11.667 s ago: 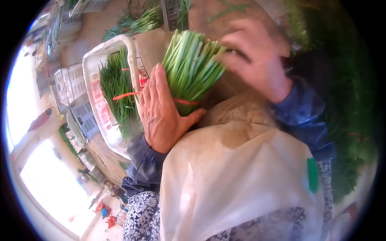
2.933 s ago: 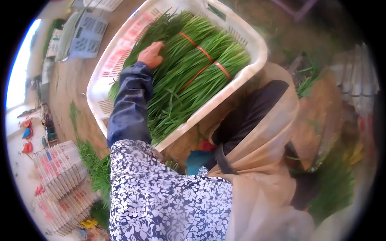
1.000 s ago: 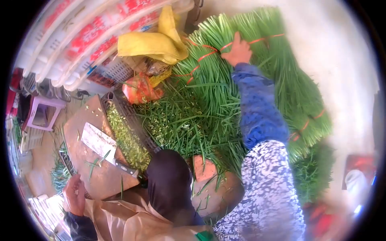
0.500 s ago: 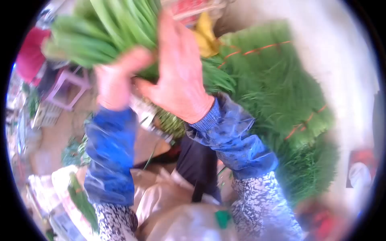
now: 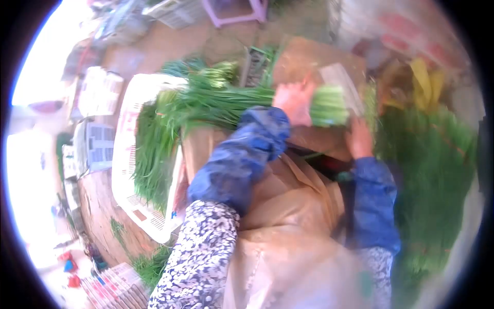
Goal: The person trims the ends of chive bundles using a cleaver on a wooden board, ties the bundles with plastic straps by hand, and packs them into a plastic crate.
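A bunch of garlic chives (image 5: pixel 221 103) lies sideways in front of me, long green leaves to the left and pale cut stems to the right. My left hand (image 5: pixel 295 103) is closed over the bunch near its stem end. My right hand (image 5: pixel 360 138) is just right of the stem ends, beside a pale flat strip (image 5: pixel 342 85); its fingers are smeared by motion, and I cannot tell whether they grip the strip. Beneath the stems is a brown board (image 5: pixel 314 57). The leaf ends reach over a white plastic basket (image 5: pixel 123 165) holding more chives.
On the right is a large pile of chives (image 5: pixel 437 170), with yellow material (image 5: pixel 427 85) behind it. A pink stool (image 5: pixel 239 20) stands at the top. Light crates (image 5: pixel 100 141) are on the left. A brown plastic apron (image 5: pixel 288 201) covers my lap.
The view has swung left. The bunch was raised between both hands at the upper left; now it lies sideways, lower down, under my left hand. My right hand has moved away to the stem ends.
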A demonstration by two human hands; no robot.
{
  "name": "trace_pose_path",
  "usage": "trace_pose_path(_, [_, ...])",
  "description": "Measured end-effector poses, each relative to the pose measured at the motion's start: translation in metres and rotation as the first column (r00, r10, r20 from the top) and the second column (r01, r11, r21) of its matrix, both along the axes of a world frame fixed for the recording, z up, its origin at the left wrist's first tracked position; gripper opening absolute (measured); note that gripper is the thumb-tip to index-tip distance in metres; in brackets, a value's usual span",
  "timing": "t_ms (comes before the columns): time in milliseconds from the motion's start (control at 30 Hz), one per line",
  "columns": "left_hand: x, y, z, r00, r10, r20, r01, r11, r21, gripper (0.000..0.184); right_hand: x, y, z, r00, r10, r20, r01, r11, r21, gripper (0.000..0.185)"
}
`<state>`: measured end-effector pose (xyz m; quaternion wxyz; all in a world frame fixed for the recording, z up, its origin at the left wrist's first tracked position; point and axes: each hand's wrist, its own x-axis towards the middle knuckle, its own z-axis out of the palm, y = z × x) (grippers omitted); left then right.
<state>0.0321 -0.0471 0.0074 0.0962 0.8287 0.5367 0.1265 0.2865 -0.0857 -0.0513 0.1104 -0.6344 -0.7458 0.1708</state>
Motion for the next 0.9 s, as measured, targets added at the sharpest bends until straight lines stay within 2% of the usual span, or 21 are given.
trace_pose_path(67, [-0.013, 0.006, 0.021, 0.999, -0.031, 0.018, 0.032, 0.999, -0.014, 0.09, 0.005, 0.008, -0.002, 0.998, -0.02, -0.057, 0.025, 0.996, 0.088, 0.066])
trace_pose_path(133, [0.002, 0.028, 0.022, 0.998, -0.024, 0.066, 0.023, 1.0, 0.017, 0.098, 0.019, 0.038, -0.007, 0.977, -0.063, -0.201, 0.117, 0.956, 0.268, 0.058])
trace_pose_path(167, [0.006, 0.039, 0.02, 0.994, -0.065, 0.083, 0.067, 0.998, -0.015, 0.098, 0.02, 0.054, 0.0, 0.956, -0.137, -0.26, 0.199, 0.953, 0.227, 0.048])
trace_pose_path(200, [0.003, 0.043, 0.021, 0.999, -0.048, 0.002, 0.048, 0.992, -0.115, 0.102, 0.013, 0.059, 0.021, 0.928, -0.198, -0.317, 0.269, 0.942, 0.199, 0.04])
trace_pose_path(233, [0.006, 0.045, 0.022, 0.996, -0.032, -0.088, 0.013, 0.979, -0.203, 0.107, 0.009, 0.057, 0.044, 0.926, -0.223, -0.304, 0.288, 0.938, 0.192, 0.04])
trace_pose_path(267, [0.011, 0.045, 0.024, 0.995, -0.057, -0.08, 0.039, 0.977, -0.209, 0.107, 0.006, 0.059, 0.068, 0.793, -0.393, -0.466, 0.416, 0.907, -0.057, 0.033])
trace_pose_path(300, [0.015, 0.042, 0.024, 0.991, -0.07, -0.115, 0.059, 0.994, -0.092, 0.11, 0.004, 0.058, 0.082, 0.601, -0.567, -0.563, 0.474, 0.82, -0.32, 0.028])
trace_pose_path(333, [0.032, 0.034, 0.012, 0.985, -0.091, -0.146, 0.095, 0.995, 0.023, 0.113, 0.016, 0.041, 0.077, 0.584, -0.596, -0.551, 0.506, 0.798, -0.328, 0.028])
trace_pose_path(367, [0.03, 0.028, 0.02, 0.987, -0.162, -0.004, 0.16, 0.967, 0.198, 0.115, 0.006, 0.022, 0.093, 0.531, -0.562, -0.634, 0.508, 0.81, -0.293, 0.028])
trace_pose_path(400, [0.031, 0.03, 0.014, 0.985, -0.174, -0.001, 0.171, 0.968, 0.181, 0.115, -0.001, 0.012, 0.101, 0.477, -0.517, -0.71, 0.505, 0.823, -0.26, 0.028])
trace_pose_path(467, [0.051, 0.035, -0.007, 0.996, -0.083, -0.036, 0.083, 0.997, -0.005, 0.115, 0.0, -0.011, 0.11, 0.48, -0.532, -0.698, 0.516, 0.814, -0.266, 0.023])
trace_pose_path(500, [0.054, 0.04, -0.006, 0.995, -0.042, -0.094, 0.034, 0.996, -0.087, 0.114, -0.005, -0.021, 0.11, 0.534, -0.485, -0.692, 0.497, 0.843, -0.207, 0.022])
trace_pose_path(567, [0.057, 0.046, -0.016, 0.992, -0.048, -0.117, 0.036, 0.994, -0.106, 0.114, -0.013, -0.038, 0.104, 0.641, -0.425, -0.639, 0.463, 0.878, -0.119, 0.02])
trace_pose_path(633, [0.056, 0.048, -0.016, 0.986, -0.055, -0.157, 0.037, 0.993, -0.113, 0.116, -0.031, -0.048, 0.113, 0.774, -0.402, -0.489, 0.437, 0.898, -0.047, 0.014])
trace_pose_path(700, [0.056, 0.044, -0.017, 0.984, -0.077, -0.163, 0.061, 0.993, -0.1, 0.116, -0.037, -0.05, 0.094, 0.876, -0.311, -0.368, 0.365, 0.927, 0.087, 0.012])
trace_pose_path(767, [0.059, 0.039, -0.017, 0.983, -0.087, -0.161, 0.074, 0.994, -0.083, 0.116, -0.037, -0.053, 0.083, 0.908, -0.291, -0.302, 0.338, 0.934, 0.118, 0.013])
trace_pose_path(900, [0.062, 0.041, -0.019, 0.973, -0.119, -0.196, 0.104, 0.991, -0.086, 0.103, -0.036, -0.048, 0.085, 0.937, -0.286, -0.202, 0.306, 0.949, 0.073, 0.014])
